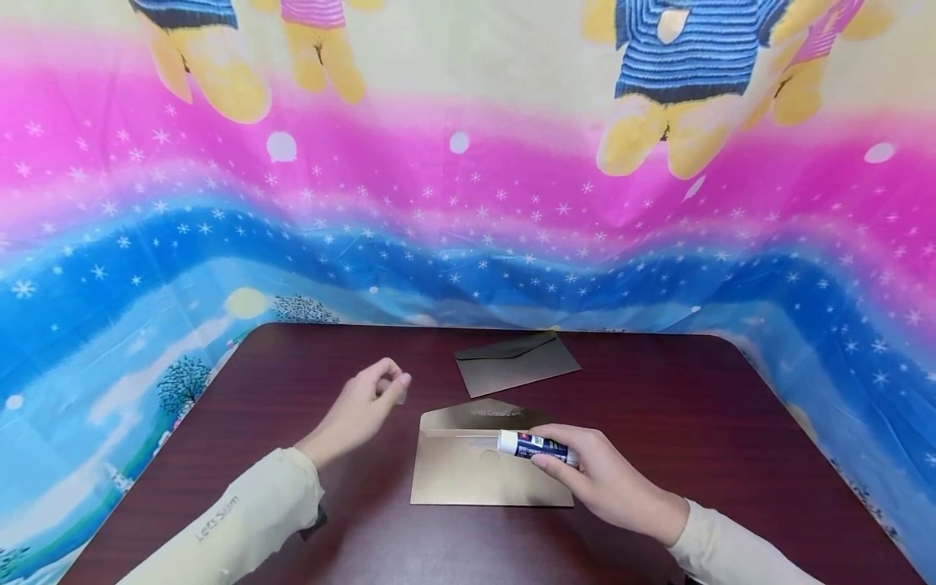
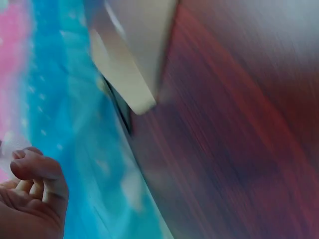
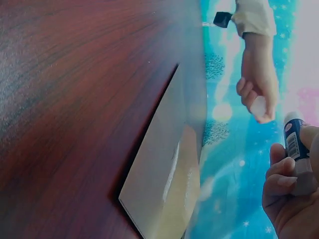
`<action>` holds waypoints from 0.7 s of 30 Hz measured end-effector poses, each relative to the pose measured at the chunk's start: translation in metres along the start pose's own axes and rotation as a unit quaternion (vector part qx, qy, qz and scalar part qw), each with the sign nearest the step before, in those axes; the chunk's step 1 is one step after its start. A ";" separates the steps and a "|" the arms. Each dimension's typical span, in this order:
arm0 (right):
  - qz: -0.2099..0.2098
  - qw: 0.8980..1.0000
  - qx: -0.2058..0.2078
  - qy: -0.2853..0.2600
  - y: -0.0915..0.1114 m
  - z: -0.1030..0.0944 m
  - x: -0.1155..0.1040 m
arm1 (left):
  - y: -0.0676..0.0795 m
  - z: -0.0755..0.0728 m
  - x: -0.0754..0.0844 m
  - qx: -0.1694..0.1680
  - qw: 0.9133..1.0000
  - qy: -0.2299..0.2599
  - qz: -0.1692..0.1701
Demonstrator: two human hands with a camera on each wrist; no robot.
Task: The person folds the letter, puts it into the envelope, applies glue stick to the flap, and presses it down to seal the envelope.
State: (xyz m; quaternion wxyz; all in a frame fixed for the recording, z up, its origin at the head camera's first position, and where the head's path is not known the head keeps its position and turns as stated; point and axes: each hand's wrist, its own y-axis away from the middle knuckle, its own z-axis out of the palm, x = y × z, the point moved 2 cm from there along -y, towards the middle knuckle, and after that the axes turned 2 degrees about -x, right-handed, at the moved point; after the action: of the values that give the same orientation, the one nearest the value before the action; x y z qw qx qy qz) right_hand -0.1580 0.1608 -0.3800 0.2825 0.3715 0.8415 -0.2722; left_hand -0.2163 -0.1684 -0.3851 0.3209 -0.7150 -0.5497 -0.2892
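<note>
My right hand (image 1: pixel 610 475) grips a glue stick (image 1: pixel 534 446), a white tube with a dark blue label, over an open gold envelope (image 1: pixel 468 483). The tube's white end points left. The envelope lies flat with its pointed flap (image 1: pixel 468 418) spread away from me; pale streaks show on the flap. To the left, my left hand (image 1: pixel 366 402) is raised above the table, pinching a small translucent cap (image 3: pixel 258 106) between thumb and fingers. In the left wrist view that cap (image 2: pixel 12 149) is partly cut off by the frame edge.
A second envelope (image 1: pixel 515 374), darker and with its flap folded down, lies behind the gold one. Both rest on a dark red-brown wooden table (image 1: pixel 314 374). A printed cloth (image 1: pixel 468 203) with pink and blue bands hangs behind the table and along its sides.
</note>
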 end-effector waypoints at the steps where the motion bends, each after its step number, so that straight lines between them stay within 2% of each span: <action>1: 0.005 1.000 -0.003 -0.005 -0.001 0.000 0.000 | -0.003 -0.003 -0.005 0.014 1.000 -0.016 0.000; 4: 0.022 0.999 -0.013 -0.022 -0.002 0.002 0.003 | -0.013 -0.010 -0.018 0.040 0.997 -0.071 -0.010; 8: 0.034 0.998 -0.022 -0.046 -0.003 0.005 0.009 | -0.025 -0.014 -0.031 0.061 0.988 -0.137 -0.030; 12: 0.048 0.997 -0.031 -0.058 -0.004 0.008 0.014 | -0.038 -0.015 -0.043 0.077 0.981 -0.170 -0.044; 15: 0.058 0.996 -0.035 -0.063 -0.003 0.009 0.015 | -0.047 -0.013 -0.050 0.075 0.977 -0.195 -0.049; 21: 0.045 0.996 -0.041 -0.064 -0.002 0.012 0.016 | -0.057 -0.006 -0.060 0.041 0.966 -0.251 -0.056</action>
State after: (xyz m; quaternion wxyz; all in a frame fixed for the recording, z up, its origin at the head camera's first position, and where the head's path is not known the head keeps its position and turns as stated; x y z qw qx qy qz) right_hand -0.1660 0.1593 -0.3985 0.3629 0.3789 0.8144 -0.2480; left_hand -0.2861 -0.1983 -0.4197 0.1848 -0.7190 -0.6631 -0.0955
